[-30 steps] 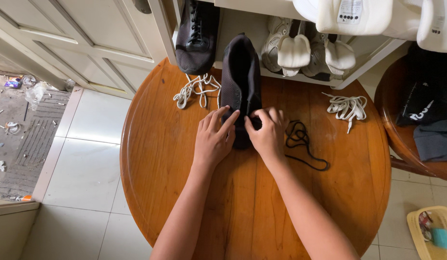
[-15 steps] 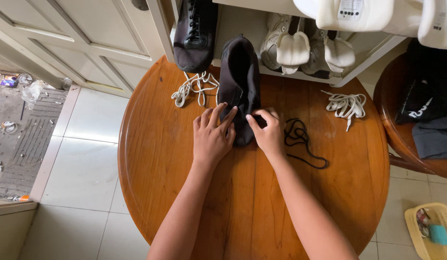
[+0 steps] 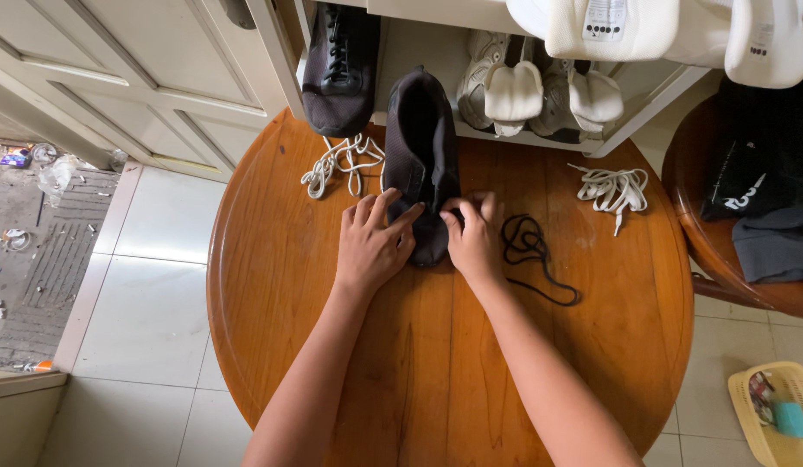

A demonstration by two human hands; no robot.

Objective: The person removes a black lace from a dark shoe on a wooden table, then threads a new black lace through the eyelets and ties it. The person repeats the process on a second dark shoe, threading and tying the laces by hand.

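1. The black fabric shoe without lace lies on the round brown wooden surface, with its toe toward the person and its opening toward the white shoe rack.
2. The left hand rests on the left side of the toe part, with the fingers spread and the forefinger laid across the upper. It presses the shoe; it does not close around it.
3. The right hand is on the right side of the same part, with the thumb and fingertips pinching the edge of the fabric. I cannot tell whether it also holds the end of a lace there.
4. Compared with one second ago, both hands are a little higher on the shoe and closer to each other, and the left forefinger reaches further across. The shoe itself has hardly moved. It seems the work is still at the front eyelets.
5. The loose black shoelace lies coiled on the surface just beside the right hand, as before.
6. Two bundles of white shoelaces lie apart: one beside the shoe at its left, one far at the right.
7. A second black laced shoe stands at the rack.
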